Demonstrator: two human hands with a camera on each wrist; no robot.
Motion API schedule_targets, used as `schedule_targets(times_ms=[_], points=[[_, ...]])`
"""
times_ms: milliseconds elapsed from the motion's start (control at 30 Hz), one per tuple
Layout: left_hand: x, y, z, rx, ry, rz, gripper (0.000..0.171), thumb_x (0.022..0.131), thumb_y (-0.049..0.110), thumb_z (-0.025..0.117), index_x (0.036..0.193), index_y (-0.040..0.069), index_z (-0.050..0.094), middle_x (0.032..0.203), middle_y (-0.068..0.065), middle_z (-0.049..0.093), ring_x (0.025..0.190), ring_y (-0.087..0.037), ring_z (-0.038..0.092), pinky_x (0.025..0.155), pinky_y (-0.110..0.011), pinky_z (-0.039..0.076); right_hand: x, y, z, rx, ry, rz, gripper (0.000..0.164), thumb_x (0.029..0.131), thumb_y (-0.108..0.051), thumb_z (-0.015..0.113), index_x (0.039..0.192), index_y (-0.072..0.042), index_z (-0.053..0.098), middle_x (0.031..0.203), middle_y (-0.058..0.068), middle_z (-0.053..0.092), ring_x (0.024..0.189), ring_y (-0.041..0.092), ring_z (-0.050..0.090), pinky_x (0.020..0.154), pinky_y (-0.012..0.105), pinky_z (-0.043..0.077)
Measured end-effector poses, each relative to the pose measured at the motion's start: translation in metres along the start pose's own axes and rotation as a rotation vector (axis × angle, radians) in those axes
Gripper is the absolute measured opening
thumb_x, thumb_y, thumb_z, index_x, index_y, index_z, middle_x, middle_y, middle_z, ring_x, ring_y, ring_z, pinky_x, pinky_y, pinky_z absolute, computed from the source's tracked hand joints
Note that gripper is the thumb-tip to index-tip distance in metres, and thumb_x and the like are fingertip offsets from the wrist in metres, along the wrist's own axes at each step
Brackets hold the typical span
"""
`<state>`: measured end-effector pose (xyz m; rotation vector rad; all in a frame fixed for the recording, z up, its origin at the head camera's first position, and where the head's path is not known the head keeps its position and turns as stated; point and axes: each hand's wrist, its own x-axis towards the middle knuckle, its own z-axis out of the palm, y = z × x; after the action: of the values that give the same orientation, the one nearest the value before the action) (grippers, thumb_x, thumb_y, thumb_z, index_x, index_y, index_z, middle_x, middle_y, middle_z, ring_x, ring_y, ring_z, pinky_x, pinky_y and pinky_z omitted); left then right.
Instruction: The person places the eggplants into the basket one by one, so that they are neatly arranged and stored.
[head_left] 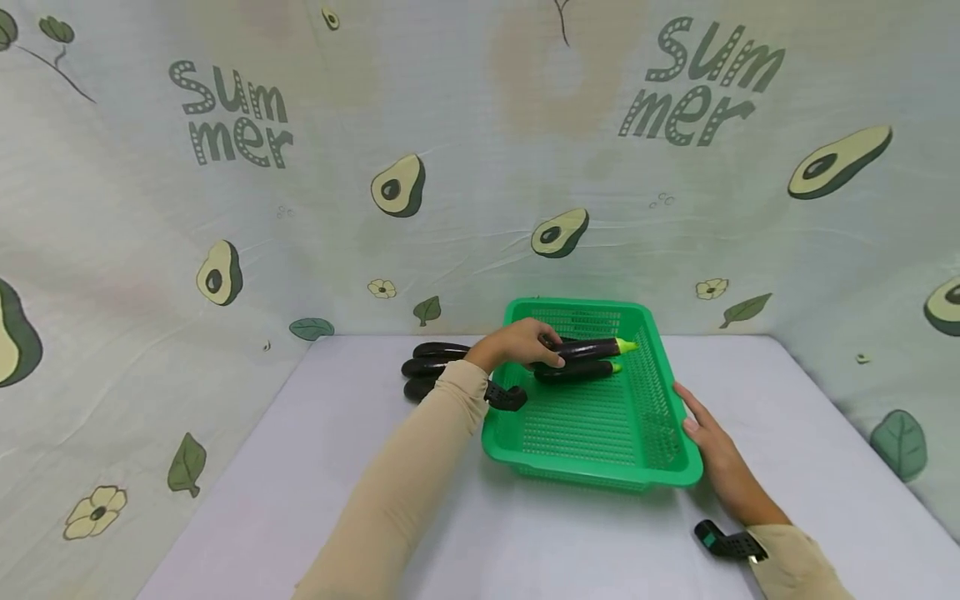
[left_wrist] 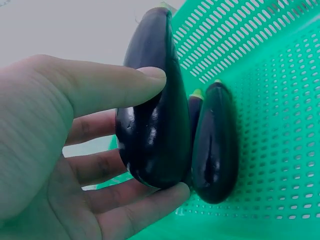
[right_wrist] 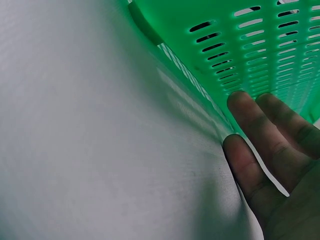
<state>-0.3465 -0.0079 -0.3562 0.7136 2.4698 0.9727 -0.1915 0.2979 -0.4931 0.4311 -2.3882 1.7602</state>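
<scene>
My left hand [head_left: 521, 346] holds a dark purple eggplant [head_left: 588, 350] with a green stem end, raised over the green plastic basket [head_left: 677, 417]. In the left wrist view the thumb lies across the held eggplant [left_wrist: 150, 130] and the fingers support its other side. Below it, another eggplant [left_wrist: 216, 150] lies in the basket, with one more partly hidden behind. My right hand [head_left: 716, 458] is at the basket's right side. Seen from the right wrist, its fairly straight fingers [right_wrist: 250, 115] touch the slotted outer wall [right_wrist: 225, 55].
Several eggplants [head_left: 435, 367] lie on the white table [head_left: 300, 492] left of the basket, partly covered by the left forearm. A printed cloth backdrop [head_left: 465, 125] rises behind the table and along both sides. Each wrist wears a black strap device [head_left: 723, 542].
</scene>
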Motion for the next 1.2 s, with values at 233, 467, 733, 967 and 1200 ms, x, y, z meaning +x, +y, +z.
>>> schedule_targets(times_ms=[233, 467, 733, 967, 1200], points=[[0.000, -0.008, 0.003, -0.041, -0.036, -0.023, 0.047, 0.092, 0.021, 0.075, 0.135, 0.007, 0.061, 0.135, -0.008, 0.055, 0.111, -0.023, 0.061, 0.083, -0.038, 0.058, 0.002, -0.002, 0.001, -0.029, -0.002, 0.007, 0.054, 0.111, -0.028, 0.028, 0.163, -0.027, 0.014, 0.164, 0.018, 0.011, 0.130, -0.001, 0.025, 0.093, 0.010, 0.021], [0.003, -0.008, 0.006, -0.029, -0.099, -0.021, 0.048, 0.092, 0.020, 0.075, 0.135, 0.005, 0.061, 0.133, -0.009, 0.057, 0.114, -0.024, 0.060, 0.082, -0.036, 0.058, 0.000, -0.002, 0.000, -0.041, 0.003, 0.000, 0.053, 0.111, -0.028, 0.028, 0.163, -0.027, 0.014, 0.163, 0.020, 0.011, 0.129, -0.002, 0.026, 0.092, 0.008, 0.022], [0.006, -0.007, 0.011, -0.049, -0.104, -0.051, 0.048, 0.092, 0.020, 0.075, 0.136, 0.006, 0.061, 0.133, -0.008, 0.058, 0.117, -0.024, 0.060, 0.082, -0.036, 0.058, 0.000, -0.002, -0.001, -0.023, 0.000, 0.022, 0.053, 0.111, -0.030, 0.028, 0.162, -0.030, 0.014, 0.165, 0.013, 0.009, 0.137, 0.000, 0.020, 0.097, 0.011, 0.019], [0.011, -0.004, 0.013, 0.015, -0.137, -0.083, 0.045, 0.092, 0.021, 0.075, 0.134, 0.008, 0.062, 0.132, -0.008, 0.059, 0.118, -0.026, 0.059, 0.082, -0.036, 0.058, -0.001, -0.001, -0.001, -0.007, 0.001, -0.002, 0.053, 0.111, -0.026, 0.029, 0.163, -0.028, 0.014, 0.166, 0.012, 0.007, 0.142, 0.002, 0.012, 0.110, 0.024, 0.011], [0.014, 0.000, 0.016, 0.080, -0.146, -0.115, 0.044, 0.093, 0.021, 0.075, 0.133, 0.010, 0.062, 0.125, -0.006, 0.062, 0.113, -0.026, 0.061, 0.081, -0.036, 0.057, 0.000, -0.001, 0.001, -0.008, 0.003, 0.015, 0.053, 0.111, -0.029, 0.029, 0.163, -0.028, 0.014, 0.166, 0.012, 0.008, 0.138, -0.003, 0.016, 0.104, 0.017, 0.016]])
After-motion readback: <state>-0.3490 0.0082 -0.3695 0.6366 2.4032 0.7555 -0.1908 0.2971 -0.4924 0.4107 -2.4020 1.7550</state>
